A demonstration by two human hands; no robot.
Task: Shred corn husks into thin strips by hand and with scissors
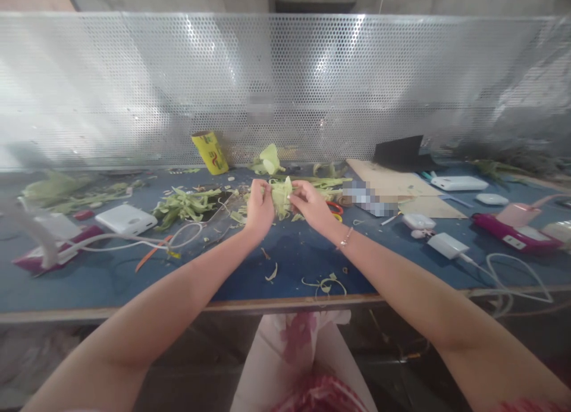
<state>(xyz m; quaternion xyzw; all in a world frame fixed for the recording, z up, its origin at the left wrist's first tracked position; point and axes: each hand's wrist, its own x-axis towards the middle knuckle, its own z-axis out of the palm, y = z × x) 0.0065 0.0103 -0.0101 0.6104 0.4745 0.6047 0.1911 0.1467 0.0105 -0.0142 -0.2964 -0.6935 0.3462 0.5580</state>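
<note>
Both hands meet over the middle of the blue table at a pale green leafy piece (282, 199), which looks like a bunch of ruffled petals or leaves. My left hand (260, 204) closes its fingers on the left side of it. On its right side, my right hand (308, 201) pinches with thumb and fingertips. Just behind lie long green stems (328, 182) and a pale green flower-like piece (270, 160). Scissors (335, 210) with red and yellow handles rest by my right hand, partly hidden. To the left is a heap of green leafy strips (190, 205).
A perforated metal screen (285, 73) stands along the back. Left are a yellow tube (210, 153), a white power bank (126, 219) and cables. On the right lie cardboard (392, 180), white chargers (447, 245) and a magenta power strip (517, 230). Scraps litter the table.
</note>
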